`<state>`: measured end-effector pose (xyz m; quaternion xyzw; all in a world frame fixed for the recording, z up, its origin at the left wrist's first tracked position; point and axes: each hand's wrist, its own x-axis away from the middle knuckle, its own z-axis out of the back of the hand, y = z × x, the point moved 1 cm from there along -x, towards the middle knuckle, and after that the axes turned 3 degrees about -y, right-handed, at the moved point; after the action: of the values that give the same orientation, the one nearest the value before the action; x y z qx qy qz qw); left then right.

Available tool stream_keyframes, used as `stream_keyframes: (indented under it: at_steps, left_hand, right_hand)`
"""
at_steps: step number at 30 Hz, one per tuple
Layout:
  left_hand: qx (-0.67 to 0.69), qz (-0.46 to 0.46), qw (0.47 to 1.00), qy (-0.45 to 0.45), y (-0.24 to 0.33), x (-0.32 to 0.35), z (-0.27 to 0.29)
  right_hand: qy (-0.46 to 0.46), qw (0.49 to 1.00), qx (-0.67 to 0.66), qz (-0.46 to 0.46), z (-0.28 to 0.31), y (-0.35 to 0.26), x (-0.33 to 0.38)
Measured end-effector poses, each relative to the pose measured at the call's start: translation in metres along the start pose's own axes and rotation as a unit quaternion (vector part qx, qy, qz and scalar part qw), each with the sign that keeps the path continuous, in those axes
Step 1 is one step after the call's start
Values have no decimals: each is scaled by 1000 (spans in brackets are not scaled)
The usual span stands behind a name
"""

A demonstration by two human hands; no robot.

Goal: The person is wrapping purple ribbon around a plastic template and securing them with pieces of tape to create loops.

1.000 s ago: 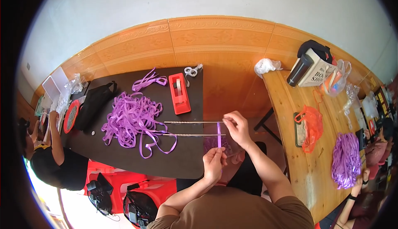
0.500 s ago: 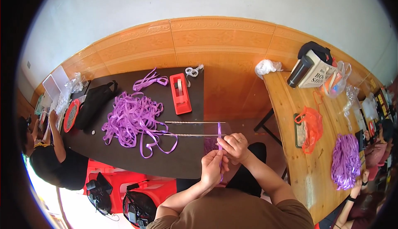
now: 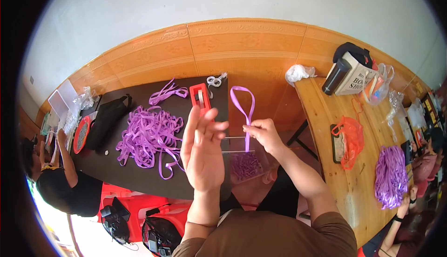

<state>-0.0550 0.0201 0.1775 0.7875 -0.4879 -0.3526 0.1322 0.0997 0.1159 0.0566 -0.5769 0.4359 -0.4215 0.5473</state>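
My left hand (image 3: 204, 157) is raised over the right part of the dark table (image 3: 139, 187), its fingers spread with nothing in them. My right hand (image 3: 264, 133) pinches a purple ribbon (image 3: 252, 106) between thumb and fingers. The ribbon forms a loop that stands up above the hand, and its lower end hangs by the tips of two thin metal rods (image 3: 238, 152). Those rods jut out past the table's right edge; my left hand hides part of them. To the left of that hand lies a heap of loose purple ribbon (image 3: 149, 136).
A red tape dispenser (image 3: 199, 98) and white-handled scissors (image 3: 214, 81) lie at the table's back. Below the rods is a clear bin with purple pieces (image 3: 247, 166). A wooden table (image 3: 321, 117) at right holds a ribbon bundle (image 3: 390, 178). People sit at both sides.
My left hand has let go of the ribbon and moved left, opening up. My right hand has shifted up slightly, and the ribbon's loop now rises above it.
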Motion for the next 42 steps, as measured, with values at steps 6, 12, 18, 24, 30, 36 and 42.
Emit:
stream_keyframes:
  at_steps: [6, 12, 18, 24, 30, 36, 42]
  left_hand:
    - [-59, 336, 940, -22, -51, 97, 52]
    - [-195, 423, 885, -22, -134, 153, 124]
    - [-305, 253, 916, 66, -178, 121, 152]
    - [-388, -14, 920, 54, -196, 66, 144]
    - [-214, 79, 973, -8, -197, 58, 137]
    - [-224, 160, 960, 42, -193, 64, 134]
    - [-170, 184, 966, 71, -187, 63, 133]
  right_hand:
    - [-71, 986, -57, -139, 3, 16, -31]
    - [-97, 978, -71, -169, 12, 25, -39]
    - [-81, 968, -117, -209, 12, 38, -36]
    - [-39, 959, -157, -234, 5, 60, -33]
    - [1, 937, -205, -283, 8, 89, -22]
    - [58, 976, -134, -161, 21, 121, 13]
    - [74, 993, -39, 79, 7, 149, 57]
